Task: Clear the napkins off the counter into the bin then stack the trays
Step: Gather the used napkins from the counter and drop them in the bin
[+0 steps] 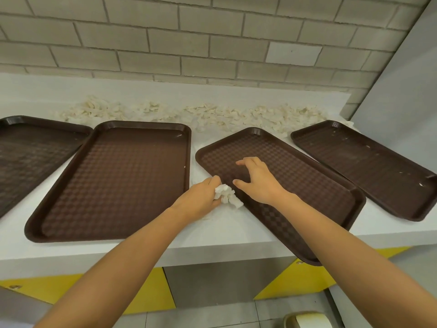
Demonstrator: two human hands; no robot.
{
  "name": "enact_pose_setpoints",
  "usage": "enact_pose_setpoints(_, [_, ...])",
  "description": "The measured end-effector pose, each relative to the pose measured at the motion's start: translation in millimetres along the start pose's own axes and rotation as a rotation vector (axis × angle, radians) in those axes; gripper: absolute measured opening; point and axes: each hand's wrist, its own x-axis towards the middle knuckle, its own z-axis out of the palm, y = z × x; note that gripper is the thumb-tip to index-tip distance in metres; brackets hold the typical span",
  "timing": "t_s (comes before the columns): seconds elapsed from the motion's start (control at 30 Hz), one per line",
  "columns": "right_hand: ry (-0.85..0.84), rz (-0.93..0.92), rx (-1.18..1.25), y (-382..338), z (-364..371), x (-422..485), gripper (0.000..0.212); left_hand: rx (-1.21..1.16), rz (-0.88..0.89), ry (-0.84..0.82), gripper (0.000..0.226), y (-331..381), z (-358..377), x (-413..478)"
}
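A white counter [236,235] runs left to right beneath a grey brick wall [189,43]; below its front edge lie grey floor and the rim of a bin [307,319] at lower right. Four brown trays rest on it with narrow white gaps between. The third tray [307,185] is skewed, its long axis running from back-left to front-right, its near corner overhanging the counter's edge. The left hand [201,197] is closed around a crumpled napkin [228,196] in the gap just left of that tray. The right hand [257,181] hovers over the tray with fingers spread, close beside the napkin. More napkins [201,114] line the back.
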Motion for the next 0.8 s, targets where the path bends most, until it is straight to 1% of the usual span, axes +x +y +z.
enact_pose_setpoints(0.1, [0.043, -0.005, 0.036, 0.8, -1.2, 4.9, 0.052, -0.081, 0.007, 0.068, 0.017, 3.0, -9.7, 1.1])
enact_pose_setpoints(0.23, [0.101, 0.008, 0.090, -0.6, -2.9, 15.0, 0.049, -0.208, -0.056, 0.146, 0.014, 2.4, -24.7, 6.4])
enact_pose_setpoints(0.33, [0.135, 0.018, 0.107, -4.1, -4.2, 24.3, 0.046, -0.273, -0.098, 0.204, 0.015, -5.3, -34.9, 11.0])
enact_pose_setpoints(0.47, [0.180, 0.037, 0.116, -10.2, -5.2, 42.3, 0.044, -0.348, -0.144, 0.280, 0.010, -19.3, -49.4, 17.6])
enact_pose_setpoints(0.63, [0.185, 0.057, 0.139, -20.2, -5.3, 72.7, 0.045, -0.459, -0.189, 0.426, 0.011, -37.2, -68.8, 28.8])
enact_pose_setpoints(0.8, [0.176, 0.076, 0.130, -25.5, -0.1, 108.8, 0.047, -0.513, -0.244, 0.505, 0.008, -55.6, -81.9, 42.0])
